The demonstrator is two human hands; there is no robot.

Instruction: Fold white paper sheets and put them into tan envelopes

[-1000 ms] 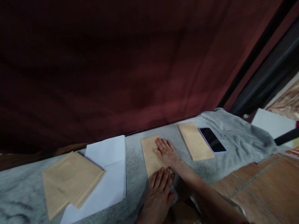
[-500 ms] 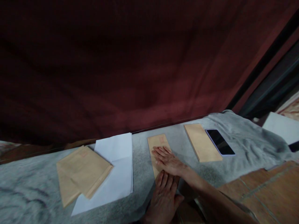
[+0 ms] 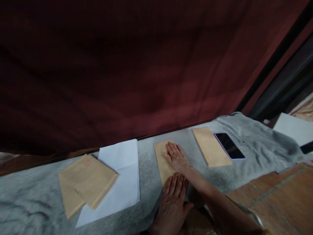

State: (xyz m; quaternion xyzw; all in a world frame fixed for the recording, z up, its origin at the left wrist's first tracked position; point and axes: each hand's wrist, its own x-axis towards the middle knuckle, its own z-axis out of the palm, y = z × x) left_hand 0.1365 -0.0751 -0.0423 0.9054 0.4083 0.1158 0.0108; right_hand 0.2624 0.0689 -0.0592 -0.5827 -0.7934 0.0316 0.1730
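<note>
A brown paper envelope (image 3: pixel 160 155) lies lengthwise before me on the grey cloth (image 3: pixel 148 169). My right hand (image 3: pixel 178 160) rests palm down on its upper right part, fingers stretched out. Below it, my left hand (image 3: pixel 172 202) is laid flat over the envelope's near end, fingers extended and thumb out to the side. The near edge of the envelope is hidden under that hand. Neither hand grips anything.
To the left, several brown envelopes (image 3: pixel 88 179) overlap white paper sheets (image 3: pixel 129 182). A neat stack of brown envelopes (image 3: pixel 211 147) sits on the right, beside a phone (image 3: pixel 230 146) with a purple edge. A dark red curtain (image 3: pixel 156 81) hangs behind; tiled floor (image 3: pixel 276 192) shows at lower right.
My right hand has slid toward the envelope's upper right edge, uncovering more of its left side. My left hand stays at the near end, fingers slightly farther up.
</note>
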